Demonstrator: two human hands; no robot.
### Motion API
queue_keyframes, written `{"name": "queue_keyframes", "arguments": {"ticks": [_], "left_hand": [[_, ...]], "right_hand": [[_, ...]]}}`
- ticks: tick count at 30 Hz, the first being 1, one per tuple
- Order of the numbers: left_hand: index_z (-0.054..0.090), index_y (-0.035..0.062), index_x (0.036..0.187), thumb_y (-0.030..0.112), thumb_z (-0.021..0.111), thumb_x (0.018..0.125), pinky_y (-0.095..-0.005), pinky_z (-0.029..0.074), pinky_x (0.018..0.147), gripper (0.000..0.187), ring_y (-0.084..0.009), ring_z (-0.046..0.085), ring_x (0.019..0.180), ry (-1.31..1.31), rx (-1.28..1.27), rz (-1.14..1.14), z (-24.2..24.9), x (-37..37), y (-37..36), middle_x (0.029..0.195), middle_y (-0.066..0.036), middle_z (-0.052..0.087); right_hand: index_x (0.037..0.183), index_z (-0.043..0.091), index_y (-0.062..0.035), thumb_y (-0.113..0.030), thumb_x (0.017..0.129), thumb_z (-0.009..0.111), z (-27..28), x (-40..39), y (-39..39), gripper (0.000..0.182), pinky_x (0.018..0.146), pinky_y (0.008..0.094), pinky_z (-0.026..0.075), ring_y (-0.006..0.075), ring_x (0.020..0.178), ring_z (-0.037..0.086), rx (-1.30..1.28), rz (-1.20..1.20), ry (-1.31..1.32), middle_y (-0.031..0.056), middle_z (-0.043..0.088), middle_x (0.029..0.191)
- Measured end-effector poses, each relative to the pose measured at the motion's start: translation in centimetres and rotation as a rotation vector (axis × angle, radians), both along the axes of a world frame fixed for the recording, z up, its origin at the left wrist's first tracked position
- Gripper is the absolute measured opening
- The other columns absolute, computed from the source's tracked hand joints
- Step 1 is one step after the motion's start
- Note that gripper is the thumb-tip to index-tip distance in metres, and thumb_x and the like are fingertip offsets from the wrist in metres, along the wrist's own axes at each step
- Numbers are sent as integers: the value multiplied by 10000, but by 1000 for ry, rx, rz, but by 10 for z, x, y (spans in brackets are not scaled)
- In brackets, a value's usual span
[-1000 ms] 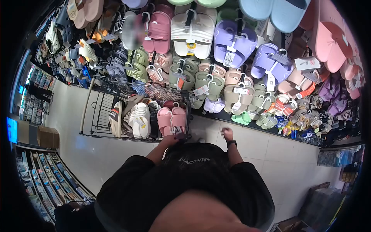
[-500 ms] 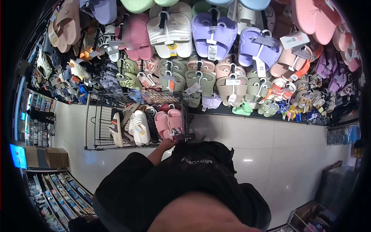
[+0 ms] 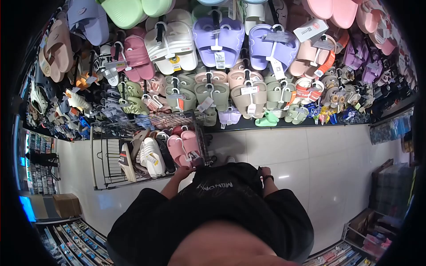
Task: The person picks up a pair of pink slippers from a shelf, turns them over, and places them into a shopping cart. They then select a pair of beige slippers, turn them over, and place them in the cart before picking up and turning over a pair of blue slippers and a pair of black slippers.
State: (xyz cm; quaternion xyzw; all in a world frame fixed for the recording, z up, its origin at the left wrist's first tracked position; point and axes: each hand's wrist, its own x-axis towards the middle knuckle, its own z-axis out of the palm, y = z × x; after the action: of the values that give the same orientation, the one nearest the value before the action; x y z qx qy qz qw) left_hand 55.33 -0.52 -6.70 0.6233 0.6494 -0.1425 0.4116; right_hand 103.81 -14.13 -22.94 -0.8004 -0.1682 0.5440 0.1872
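Observation:
My left hand is closed at the left edge of the black T-shirt I wear, pinching its cloth beside the cart's near right corner. On the other side, my right hand, with a dark band at the wrist, is closed on the shirt's right edge. A black wire cart stands just ahead and left of me. In it stand pink slides, white slides and a beige-and-black slide, among other slippers. My fingertips are small and partly hidden.
A long rack of hanging slides runs across the front, with purple slides and white slides. A cardboard box sits at the left, and a bin at the right. A person stands far left.
My right hand has come into view at the shirt's right edge. My left hand has shifted slightly left and down. The view has turned, so rack and cart appear further left.

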Motion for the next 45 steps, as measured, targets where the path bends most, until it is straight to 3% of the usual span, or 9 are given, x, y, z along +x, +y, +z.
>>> {"name": "queue_keyframes", "arguments": {"ticks": [2, 4, 8, 14, 23, 25, 31, 37, 45], "left_hand": [[711, 38, 898, 687, 583, 777, -440, 506, 795, 672, -341, 671, 888, -11, 50, 28, -17, -7, -6, 884, -190, 694], [705, 41, 923, 683, 591, 774, -446, 506, 792, 669, -345, 669, 889, 40, 59, 10, 7, 4, -10, 892, -185, 695], [694, 55, 931, 673, 623, 757, -451, 507, 776, 645, -344, 667, 888, 97, 39, 1, 25, 16, -7, 898, -169, 696], [691, 79, 869, 659, 685, 716, -432, 507, 740, 599, -315, 670, 846, 78, 126, -6, 22, 15, -16, 845, -152, 688], [703, 54, 824, 647, 704, 688, -414, 506, 759, 608, -316, 658, 863, 72, -67, -201, 10, 20, 11, 874, -148, 688], [707, 56, 839, 639, 702, 690, -415, 508, 767, 601, -314, 656, 875, 76, -69, -253, 2, 20, 14, 888, -149, 689], [719, 68, 897, 623, 696, 697, -420, 510, 799, 590, -310, 653, 907, 85, -63, -281, 7, 22, 17, 932, -156, 689], [721, 84, 966, 600, 700, 703, -418, 511, 820, 580, -306, 653, 942, 63, -78, -238, 13, 22, 15, 988, -148, 691], [715, 80, 1012, 574, 712, 700, -414, 513, 850, 584, -315, 646, 977, 63, -74, -215, -3, 16, 13, 1031, -146, 688]], "right_hand": [[896, 718, -49, -191, 806, 580, 1, -7, 14, 218, 767, 393, 541, 274, 873, 679, 131, 186, -117, 130, 703, 936], [921, 728, -35, -276, 790, 604, -71, -4, 18, 301, 704, 395, 558, 277, 802, 688, 380, 353, -163, 142, 708, 873], [901, 744, -55, -321, 779, 623, -53, -11, 31, 316, 798, 379, 528, 283, 889, 676, 262, 308, -59, 148, 710, 915], [930, 729, -51, -308, 851, 563, -129, 4, -6, 316, 823, 419, 520, 347, 943, 658, 189, 176, -38, 187, 694, 949], [907, 722, -48, -270, 875, 500, -62, -4, -4, 316, 842, 453, 513, 384, 961, 642, 119, 305, -194, 207, 686, 960], [901, 721, -45, -255, 872, 494, -61, -5, -1, 311, 844, 451, 512, 385, 955, 642, 117, 148, -149, 208, 685, 960], [910, 720, -28, -272, 856, 513, -64, 0, 8, 324, 845, 448, 511, 388, 958, 642, 146, 374, -238, 224, 680, 958], [853, 715, -25, -317, 841, 521, -86, 4, 14, 351, 798, 457, 513, 394, 914, 650, 173, 246, -124, 223, 682, 926], [880, 712, -30, -314, 851, 518, -94, 13, 23, 346, 779, 459, 518, 393, 895, 654, 241, 388, -170, 216, 685, 917]]}}
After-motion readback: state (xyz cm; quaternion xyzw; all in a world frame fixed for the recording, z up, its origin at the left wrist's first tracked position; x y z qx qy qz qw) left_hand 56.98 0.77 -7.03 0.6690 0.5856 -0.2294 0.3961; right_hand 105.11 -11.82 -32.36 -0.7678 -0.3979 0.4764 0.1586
